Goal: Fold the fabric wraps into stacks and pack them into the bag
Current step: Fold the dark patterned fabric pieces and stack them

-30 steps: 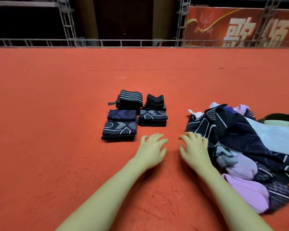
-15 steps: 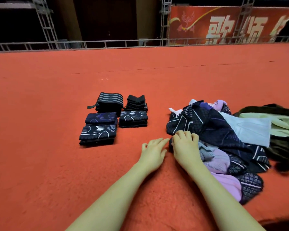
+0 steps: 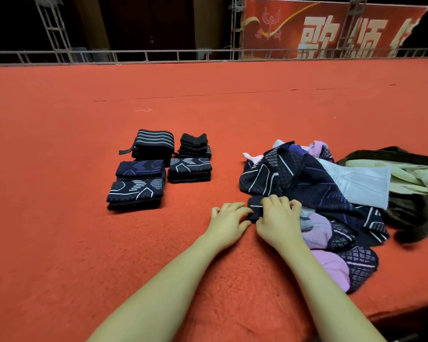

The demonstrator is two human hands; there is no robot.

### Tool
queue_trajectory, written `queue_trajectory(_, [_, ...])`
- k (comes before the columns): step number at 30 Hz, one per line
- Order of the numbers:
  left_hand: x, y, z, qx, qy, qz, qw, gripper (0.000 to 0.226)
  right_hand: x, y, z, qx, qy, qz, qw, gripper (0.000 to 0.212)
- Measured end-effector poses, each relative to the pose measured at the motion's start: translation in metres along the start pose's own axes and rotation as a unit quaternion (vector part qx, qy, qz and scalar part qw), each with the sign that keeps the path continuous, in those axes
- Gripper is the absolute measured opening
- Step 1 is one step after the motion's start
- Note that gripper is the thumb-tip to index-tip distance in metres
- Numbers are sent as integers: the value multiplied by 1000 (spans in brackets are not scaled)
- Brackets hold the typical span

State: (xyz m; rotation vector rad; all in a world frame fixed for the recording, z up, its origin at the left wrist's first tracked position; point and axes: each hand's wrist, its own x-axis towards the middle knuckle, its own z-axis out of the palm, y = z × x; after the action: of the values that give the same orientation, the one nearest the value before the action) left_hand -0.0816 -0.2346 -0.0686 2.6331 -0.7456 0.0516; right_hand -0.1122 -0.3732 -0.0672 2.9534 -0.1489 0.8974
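Several folded stacks of dark wraps [image 3: 136, 192] sit in two rows left of centre on the red carpet. To their right lies a loose pile of unfolded wraps [image 3: 314, 186], navy with white lines, lilac and pale blue. My right hand [image 3: 279, 219] lies on the pile's near-left edge, fingers curled over a dark wrap [image 3: 253, 209]. Just beside it my left hand [image 3: 229, 219] rests on the carpet with relaxed fingers, the fingertips touching that wrap's left end. An olive bag [image 3: 415, 208] with a pale green lining lies open behind the pile at the right edge.
The red carpet [image 3: 59, 243] stretches wide to the left and back. Its near edge drops off at the lower right [image 3: 410, 309]. A metal truss rail [image 3: 158, 55] and a red banner [image 3: 331, 28] stand along the far side.
Both hands have shifted right onto the pile's edge. My right hand has curled over a dark wrap and my left hand has closed in beside it. The view has turned right.
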Motion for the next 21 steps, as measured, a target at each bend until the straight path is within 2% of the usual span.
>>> queue_trajectory(5, [7, 7, 12, -2, 28, -10, 1000, 29, -6, 8, 9, 1, 13, -24, 1000, 26])
queue_trajectory(8, [8, 6, 13, -20, 87, -13, 996, 23, -7, 4, 9, 28, 81, -25, 996, 5])
queue_trajectory(10, [4, 1, 7, -45, 143, -14, 989, 21, -5, -3, 3, 62, 111, -27, 992, 19])
queue_trajectory(12, [-6, -7, -4, -58, 194, -1, 979, 21, 1, -13, -5, 105, 121, -40, 986, 23])
queue_trajectory(16, [-39, -39, -34, -50, 289, 14, 956, 27, 4, -43, -16, 185, 106, -106, 971, 23])
queue_trajectory(21, [-89, -89, -64, 15, 318, 1, 948, 25, -8, -82, -17, 238, 72, -187, 950, 22])
